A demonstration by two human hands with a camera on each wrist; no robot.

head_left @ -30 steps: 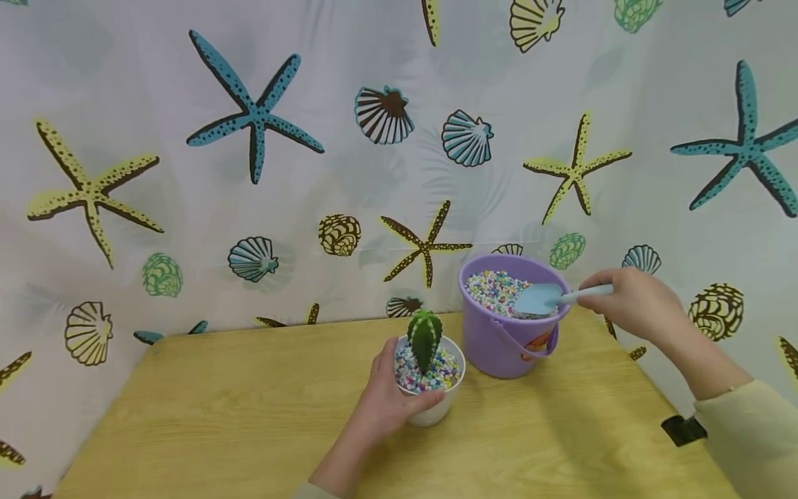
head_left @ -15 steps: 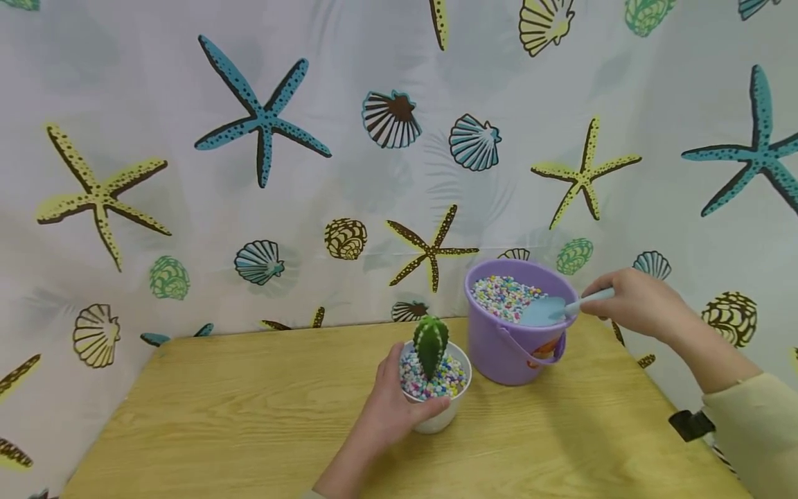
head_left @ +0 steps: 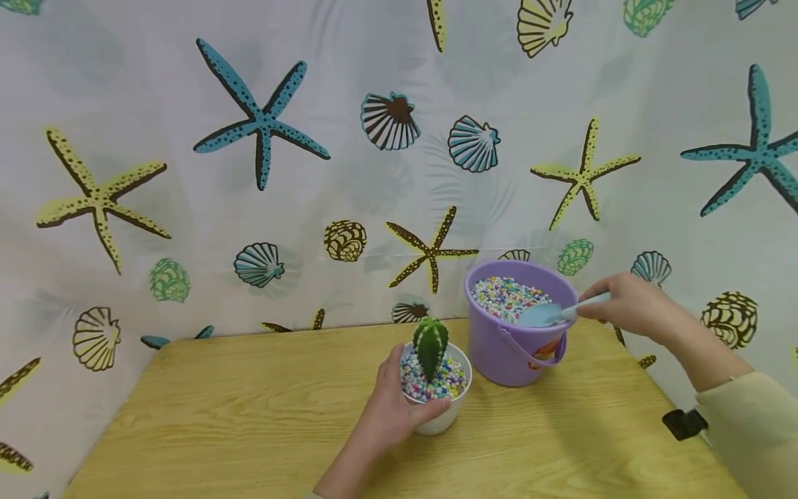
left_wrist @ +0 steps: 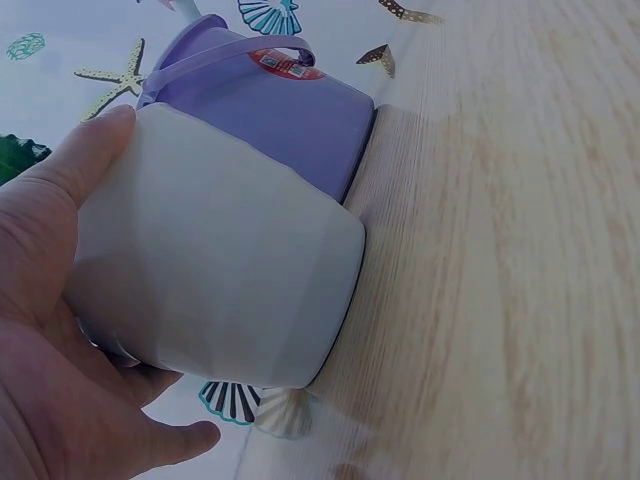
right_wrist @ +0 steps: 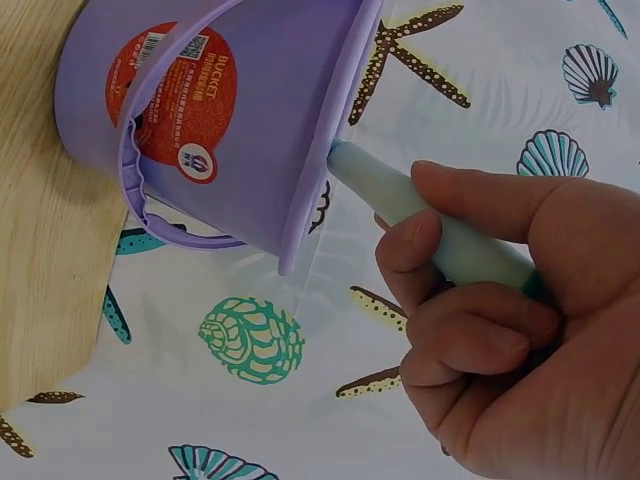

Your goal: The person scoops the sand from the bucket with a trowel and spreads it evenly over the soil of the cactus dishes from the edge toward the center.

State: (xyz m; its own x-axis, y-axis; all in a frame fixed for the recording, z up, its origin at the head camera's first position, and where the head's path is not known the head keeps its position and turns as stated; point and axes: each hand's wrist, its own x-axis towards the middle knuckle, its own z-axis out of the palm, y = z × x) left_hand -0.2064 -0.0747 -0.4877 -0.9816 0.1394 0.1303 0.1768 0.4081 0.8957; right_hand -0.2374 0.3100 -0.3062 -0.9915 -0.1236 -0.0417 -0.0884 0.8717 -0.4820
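Note:
A green cactus [head_left: 430, 348] stands upright in a white flowerpot [head_left: 439, 420], surrounded by small multicoloured beads [head_left: 450, 378]. My left hand [head_left: 394, 409] holds this pot from its left side, thumb across the front near the rim. Behind and to the right is a purple bucket [head_left: 506, 353] of similar beads [head_left: 506, 296]. Over its right rim my right hand [head_left: 636, 308] grips the handle [right_wrist: 395, 195] of a light blue toy shovel [head_left: 541, 316]. The shovel's blade lies low among the beads, by the near rim. In the left wrist view, the pot's base touches the table.
The wooden table [head_left: 249, 409] bears both pot and bucket. A white cloth [head_left: 299, 173] printed with starfish and shells hangs behind and to the right. The bucket's handle [right_wrist: 130, 190] hangs down its outside. A black strap [head_left: 684, 424] sits by the right sleeve.
The shovel's blade has dropped lower into the beads, toward the bucket's near rim. My left hand keeps its hold on the pot. The head view has shifted slightly.

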